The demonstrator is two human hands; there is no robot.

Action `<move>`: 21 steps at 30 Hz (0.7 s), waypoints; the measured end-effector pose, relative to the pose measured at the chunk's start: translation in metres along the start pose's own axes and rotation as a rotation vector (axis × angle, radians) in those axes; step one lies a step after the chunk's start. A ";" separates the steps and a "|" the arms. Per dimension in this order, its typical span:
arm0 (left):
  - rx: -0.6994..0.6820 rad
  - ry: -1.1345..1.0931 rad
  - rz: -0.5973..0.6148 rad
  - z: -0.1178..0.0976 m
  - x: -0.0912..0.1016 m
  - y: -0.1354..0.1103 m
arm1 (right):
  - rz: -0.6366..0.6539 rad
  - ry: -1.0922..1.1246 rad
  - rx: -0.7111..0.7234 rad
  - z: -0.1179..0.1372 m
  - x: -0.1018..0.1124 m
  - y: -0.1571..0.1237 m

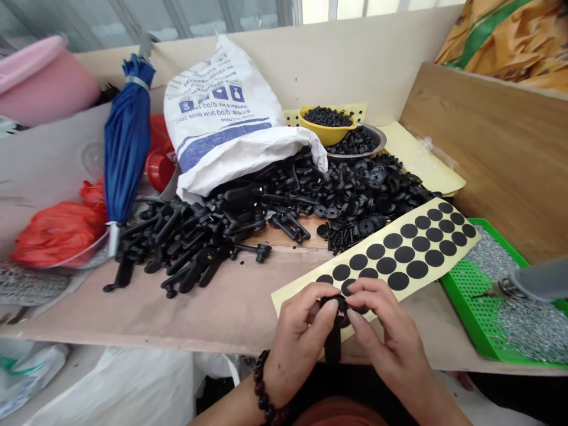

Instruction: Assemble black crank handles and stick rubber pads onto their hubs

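Close to the table's front edge, my left hand (298, 337) grips a black plastic part (332, 344) between thumb and fingers, its long flat end hanging downward. My right hand (393, 334) is closed on the same part's round upper end, thumb and fingertips pinching at it from the right. What lies between the fingertips is partly hidden. Just behind both hands lies a pale yellow sheet of round black stickers (404, 254), several in rows. Loose black arm-shaped parts (190, 236) are heaped to the left, and round black discs (368, 189) are piled farther back.
A white woven sack (222, 106) spills parts at the back. Beside it, a yellow bowl (326, 135) rests on a metal dish (379, 139). At right, a power screwdriver (536, 279) extends over a green tray (470, 328) of screws. A blue umbrella (126, 142) leans at left.
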State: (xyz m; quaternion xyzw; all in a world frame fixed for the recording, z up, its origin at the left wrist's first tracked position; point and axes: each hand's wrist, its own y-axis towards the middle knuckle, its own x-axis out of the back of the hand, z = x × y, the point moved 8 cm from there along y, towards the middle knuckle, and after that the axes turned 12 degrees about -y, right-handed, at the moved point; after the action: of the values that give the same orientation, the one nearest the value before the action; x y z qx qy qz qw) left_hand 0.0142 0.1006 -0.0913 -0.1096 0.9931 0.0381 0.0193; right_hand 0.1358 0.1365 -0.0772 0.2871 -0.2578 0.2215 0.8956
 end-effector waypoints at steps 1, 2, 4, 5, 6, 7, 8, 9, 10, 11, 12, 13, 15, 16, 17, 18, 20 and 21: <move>-0.017 0.009 -0.001 -0.002 0.000 -0.001 | -0.007 0.007 0.009 0.001 0.000 0.000; -0.033 0.019 -0.001 -0.004 0.000 -0.002 | -0.018 0.010 0.026 0.003 0.001 -0.001; -0.060 0.033 -0.003 -0.007 0.000 -0.004 | -0.049 0.010 0.063 0.007 0.004 -0.002; -0.062 0.033 -0.004 -0.008 0.001 -0.004 | -0.069 0.020 0.060 0.008 0.006 -0.002; -0.053 0.023 -0.005 -0.007 0.001 -0.005 | -0.093 0.042 0.039 0.007 0.009 -0.003; -0.032 0.001 -0.009 -0.006 0.002 -0.005 | -0.110 0.069 0.002 0.004 0.010 -0.003; -0.007 -0.027 -0.013 -0.004 0.003 -0.005 | -0.117 0.088 -0.030 0.002 0.011 -0.002; 0.014 -0.052 -0.018 -0.002 0.003 -0.005 | -0.114 0.089 -0.041 0.001 0.012 -0.001; 0.027 -0.067 -0.024 -0.001 0.004 -0.005 | -0.101 0.067 -0.028 0.002 0.011 0.000; 0.026 -0.069 -0.031 -0.001 0.004 -0.004 | -0.083 0.026 0.010 0.005 0.009 0.001; 0.017 -0.060 -0.039 -0.001 0.005 -0.004 | -0.068 -0.023 0.058 0.008 0.007 0.002; 0.005 -0.046 -0.046 -0.002 0.005 -0.003 | -0.060 -0.067 0.101 0.011 0.005 0.002; -0.016 -0.022 -0.053 -0.002 0.004 -0.003 | -0.074 -0.115 0.153 0.014 0.003 0.002; -0.025 -0.012 -0.052 -0.002 0.004 -0.003 | -0.080 -0.124 0.164 0.015 0.002 0.002; -0.042 0.002 -0.045 -0.003 0.004 -0.003 | -0.082 -0.126 0.167 0.015 0.001 0.002; -0.067 0.026 -0.035 -0.004 0.003 -0.004 | -0.073 -0.115 0.159 0.014 0.001 0.002; -0.157 0.116 0.004 -0.009 0.002 -0.006 | -0.017 -0.059 0.111 0.011 0.000 0.005; -0.213 0.179 0.035 -0.013 0.000 -0.007 | 0.032 -0.020 0.071 0.008 -0.001 0.006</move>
State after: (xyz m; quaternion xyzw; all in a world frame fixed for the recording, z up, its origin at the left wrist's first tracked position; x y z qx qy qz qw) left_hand 0.0156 0.0924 -0.0794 -0.0966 0.9829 0.1338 -0.0818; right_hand 0.1291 0.1356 -0.0697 0.3168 -0.2632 0.2420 0.8785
